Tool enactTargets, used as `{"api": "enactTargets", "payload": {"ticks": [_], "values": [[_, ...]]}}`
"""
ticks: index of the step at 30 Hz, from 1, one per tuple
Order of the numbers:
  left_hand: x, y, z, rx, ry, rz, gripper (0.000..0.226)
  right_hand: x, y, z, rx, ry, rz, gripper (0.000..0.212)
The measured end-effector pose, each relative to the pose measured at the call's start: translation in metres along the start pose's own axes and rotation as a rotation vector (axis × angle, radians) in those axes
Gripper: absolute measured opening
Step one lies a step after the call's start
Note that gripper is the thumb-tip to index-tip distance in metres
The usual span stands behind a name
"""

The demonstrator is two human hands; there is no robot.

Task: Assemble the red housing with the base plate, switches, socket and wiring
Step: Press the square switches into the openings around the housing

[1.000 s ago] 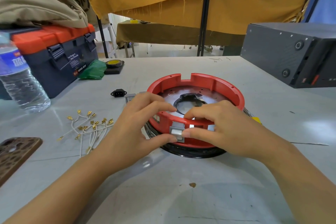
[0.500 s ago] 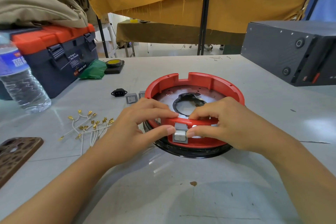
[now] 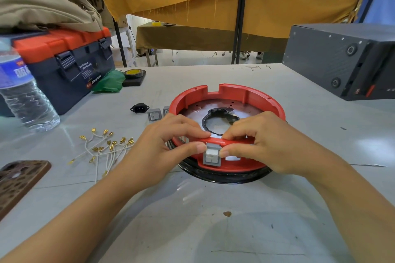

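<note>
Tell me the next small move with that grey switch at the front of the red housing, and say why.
Probably press the grey switch further into its cutout. Its lower edge stands out from the red housing wall, so it looks unseated. The left hand and right hand pinch it from either side, fingers hooked over the rim.

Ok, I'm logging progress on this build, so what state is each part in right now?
Housing: on the plate, both hands on its near rim.
Near switch: in the wall, top sticking out, thumbs beside it.
Loose switch: on the table.
Socket: loose, unfitted.
Wires: heaped, unconnected.
Toolbox: latched.
</note>
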State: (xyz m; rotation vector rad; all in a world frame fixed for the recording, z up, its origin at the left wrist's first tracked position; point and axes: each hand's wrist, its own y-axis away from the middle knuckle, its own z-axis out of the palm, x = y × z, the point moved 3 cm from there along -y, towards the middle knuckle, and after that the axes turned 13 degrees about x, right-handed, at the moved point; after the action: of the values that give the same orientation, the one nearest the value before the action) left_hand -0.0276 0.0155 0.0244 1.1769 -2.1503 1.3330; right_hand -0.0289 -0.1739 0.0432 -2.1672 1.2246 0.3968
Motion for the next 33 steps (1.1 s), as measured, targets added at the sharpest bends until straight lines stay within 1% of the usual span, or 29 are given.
{"api": "enactTargets", "payload": {"ticks": [3,7,10,15,18,20,22,25,29,33], "values": [[0.001,-0.001,0.0,0.002,0.022,-0.011,0.017,0.001,0.0,0.001,0.007,0.006,-0.012,0.03],[0.001,-0.001,0.001,0.002,0.032,-0.021,0.022,0.001,0.0,0.001,-0.002,0.028,-0.017,0.023],[0.0,-0.001,0.001,0.008,0.049,-0.031,0.024,0.001,0.0,0.001,0.002,0.025,-0.015,0.024],[-0.001,-0.002,0.004,0.047,0.042,-0.022,0.012,0.0,0.0,0.001,0.023,0.031,-0.03,0.028],[-0.001,-0.002,0.004,0.036,0.03,-0.008,0.019,0.0,0.0,0.001,0.023,0.041,-0.023,0.027],[0.0,-0.001,0.003,0.026,0.007,0.019,0.018,-0.001,0.002,0.001,0.031,0.05,-0.017,0.028],[-0.002,0.0,0.001,0.007,-0.017,0.045,0.016,-0.002,0.003,0.0,0.045,0.087,-0.026,0.034],[-0.006,0.002,-0.002,-0.059,-0.064,0.072,0.025,-0.004,0.005,0.001,0.04,0.203,-0.05,0.046],[-0.01,0.004,-0.003,-0.094,-0.152,0.094,0.038,-0.009,0.008,0.005,0.036,0.394,-0.115,0.044],[-0.01,0.004,-0.001,-0.071,-0.177,0.096,0.038,-0.011,0.008,0.005,0.034,0.413,-0.116,0.036]]}}
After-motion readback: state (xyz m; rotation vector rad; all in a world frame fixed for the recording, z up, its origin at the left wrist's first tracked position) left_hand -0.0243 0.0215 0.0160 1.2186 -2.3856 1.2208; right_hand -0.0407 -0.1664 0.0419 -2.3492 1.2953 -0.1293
